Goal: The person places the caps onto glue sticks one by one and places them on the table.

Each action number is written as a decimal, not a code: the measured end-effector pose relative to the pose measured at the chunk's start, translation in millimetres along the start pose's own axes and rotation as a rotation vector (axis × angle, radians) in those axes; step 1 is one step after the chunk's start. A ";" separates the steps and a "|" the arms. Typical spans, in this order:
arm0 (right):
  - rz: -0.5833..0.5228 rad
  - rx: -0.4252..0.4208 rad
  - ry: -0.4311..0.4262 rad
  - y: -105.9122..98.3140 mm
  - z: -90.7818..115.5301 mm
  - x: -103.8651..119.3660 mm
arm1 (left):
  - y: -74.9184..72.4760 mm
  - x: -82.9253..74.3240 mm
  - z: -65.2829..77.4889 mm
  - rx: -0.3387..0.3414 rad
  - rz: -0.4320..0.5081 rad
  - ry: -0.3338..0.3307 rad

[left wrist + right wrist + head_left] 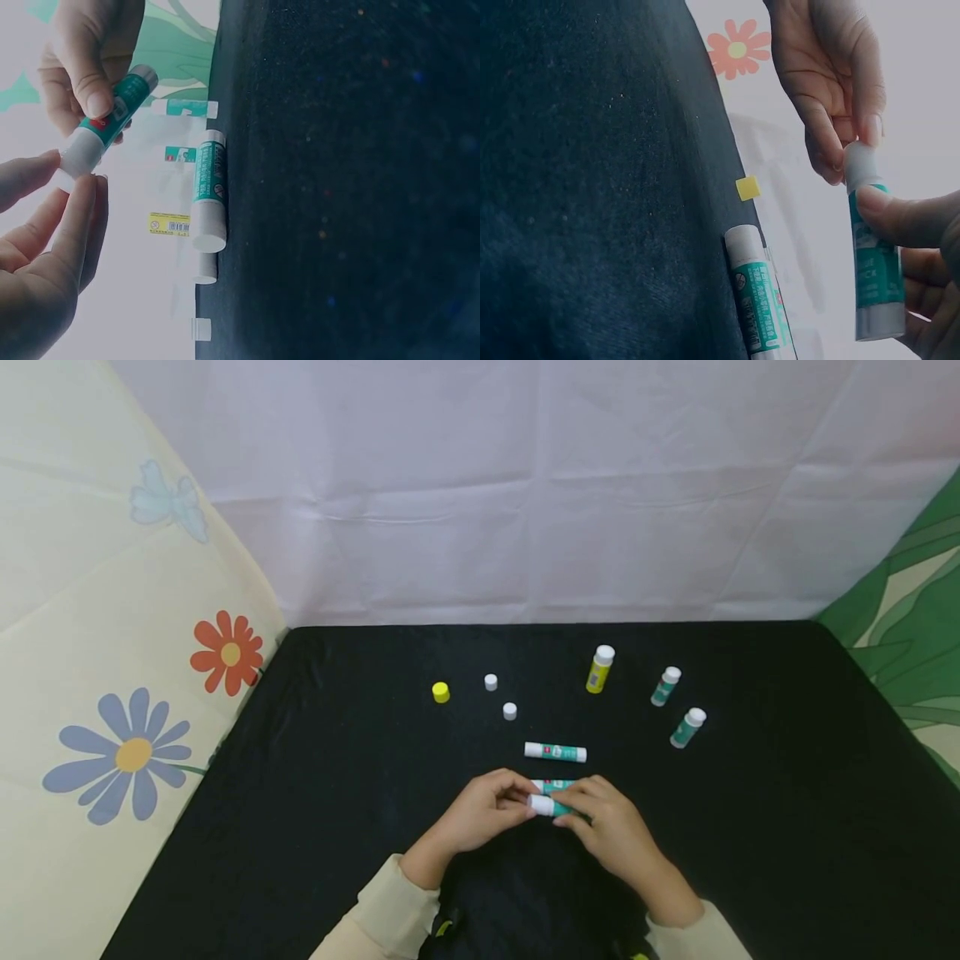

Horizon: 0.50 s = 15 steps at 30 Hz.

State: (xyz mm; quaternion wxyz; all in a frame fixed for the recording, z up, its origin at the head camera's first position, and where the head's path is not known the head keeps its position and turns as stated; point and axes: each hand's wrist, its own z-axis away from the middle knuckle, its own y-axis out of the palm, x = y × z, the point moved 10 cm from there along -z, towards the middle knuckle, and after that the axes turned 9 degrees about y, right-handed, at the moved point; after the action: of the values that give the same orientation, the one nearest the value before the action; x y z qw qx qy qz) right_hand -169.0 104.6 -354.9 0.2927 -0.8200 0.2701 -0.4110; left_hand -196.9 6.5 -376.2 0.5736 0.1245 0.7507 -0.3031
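A green-and-white glue stick (pixel 542 806) is held between the two hands, near the front of the black table. My left hand (pixel 480 814) pinches its white cap (pixel 861 163) between thumb and fingertips. Around the green body is my right hand (pixel 611 827), its thumb pressed along the label in the right wrist view. Just beyond the hands lies a second green glue stick (pixel 551 786), partly hidden by the fingers. Farther back a third glue stick (pixel 555 752) lies on its side.
Loose at the back are a yellow cap (pixel 441 692) and two white caps, one (pixel 491 682) behind the other (pixel 510 711). To the right stand a yellow glue stick (pixel 600 668) and two shorter green ones (pixel 665 686). A white cloth (pixel 525 527) hangs behind the table.
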 end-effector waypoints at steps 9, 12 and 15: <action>-0.014 -0.001 -0.011 1.2 -0.3 0.1 | 0.9 -1.0 0.4 0.001 -0.005 0.005; -0.007 -0.007 -0.016 1.0 -0.5 0.6 | 0.7 -0.2 0.2 -0.002 -0.004 0.003; 0.004 -0.019 -0.025 0.2 -0.9 2.8 | 0.6 0.9 0.1 -0.007 -0.003 -0.001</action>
State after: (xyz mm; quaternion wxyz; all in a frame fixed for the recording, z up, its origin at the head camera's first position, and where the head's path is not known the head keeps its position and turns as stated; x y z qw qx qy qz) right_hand -168.3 102.4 -353.1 0.2892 -0.8271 0.2719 -0.3979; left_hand -196.8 6.7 -377.3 0.5737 0.1212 0.7518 -0.3017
